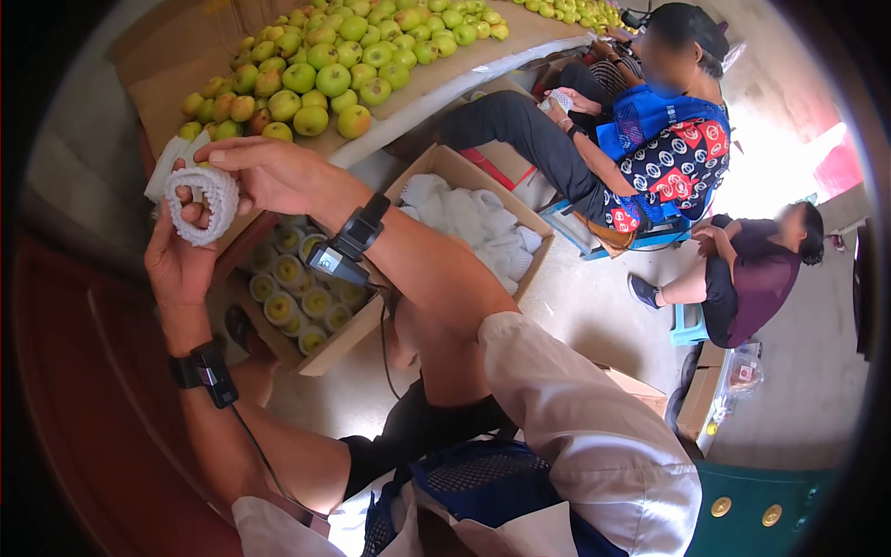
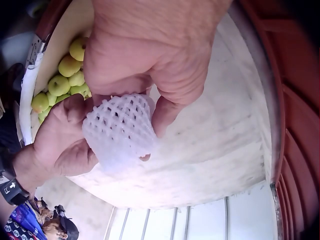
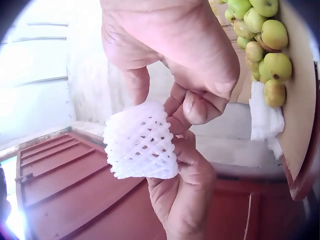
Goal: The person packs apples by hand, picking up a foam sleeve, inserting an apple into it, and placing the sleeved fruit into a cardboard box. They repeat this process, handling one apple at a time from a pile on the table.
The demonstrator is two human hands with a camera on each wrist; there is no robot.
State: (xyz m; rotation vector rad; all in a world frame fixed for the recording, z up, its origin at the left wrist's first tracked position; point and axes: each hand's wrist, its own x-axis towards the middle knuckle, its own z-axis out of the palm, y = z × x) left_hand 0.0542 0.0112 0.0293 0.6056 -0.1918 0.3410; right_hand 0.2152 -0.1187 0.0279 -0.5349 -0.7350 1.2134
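Observation:
A white foam net sleeve [image 1: 206, 206], its rim open like a ring, is held up between both hands beside the apple table. My left hand [image 1: 182, 269] grips it from below, with fingertips showing inside the ring. In the left wrist view the left thumb lies along one side of the sleeve [image 2: 122, 127]. From the other side my right hand [image 1: 274, 174] holds the sleeve's rim, its fingers curled at the edge of the sleeve [image 3: 142, 142] in the right wrist view. No apple shows inside the mesh. White foam sleeves [image 1: 167, 172] lie at the table's corner just behind.
Green and reddish apples [image 1: 320, 79] are heaped on the cardboard-covered table [image 1: 390, 121]. Below stand a box of sleeved apples [image 1: 320, 348] and a carton with white foam nets [image 1: 464, 218]. Two seated people are at the right; one person [image 1: 640, 139] holds a netted item.

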